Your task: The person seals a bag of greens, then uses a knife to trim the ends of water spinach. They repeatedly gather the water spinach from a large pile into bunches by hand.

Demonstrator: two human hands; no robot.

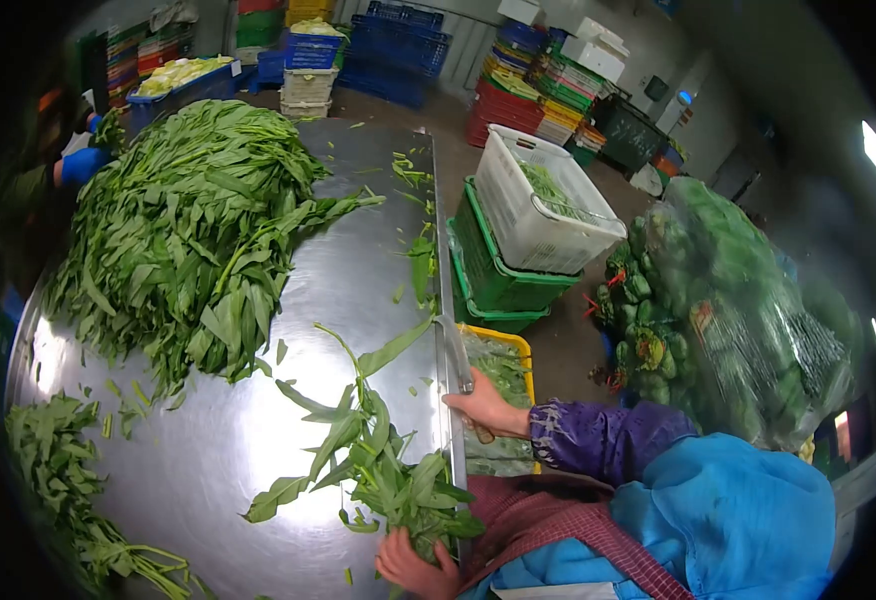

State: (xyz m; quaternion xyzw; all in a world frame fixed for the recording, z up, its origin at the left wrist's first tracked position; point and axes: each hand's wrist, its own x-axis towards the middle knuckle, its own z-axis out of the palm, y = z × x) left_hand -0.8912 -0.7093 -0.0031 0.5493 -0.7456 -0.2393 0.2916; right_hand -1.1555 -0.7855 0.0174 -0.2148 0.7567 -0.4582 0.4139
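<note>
Near the lower edge, my left hand (418, 566) has its fingers wrapped around a small bunch of leafy greens (383, 470), whose stems and long leaves spread over the metal table (338, 290). My right hand (490, 404), below a purple sleeve, grips a knife (455, 352) by its handle. The blade lies along the table's edge, apart from the bunch. A large heap of the same greens (188, 230) covers the far part of the table. Another pile of greens (48, 450) sits at the left edge. Cut bits of stem and leaf are scattered between them.
Beside the table stand a white crate (548, 235) on green crates (518, 290) and a yellow crate (530, 370) of greens. Bagged green vegetables (728, 310) fill the right. Across the heap, a co-worker's blue-gloved hand (85, 165) is visible. Stacked crates (398, 50) stand behind.
</note>
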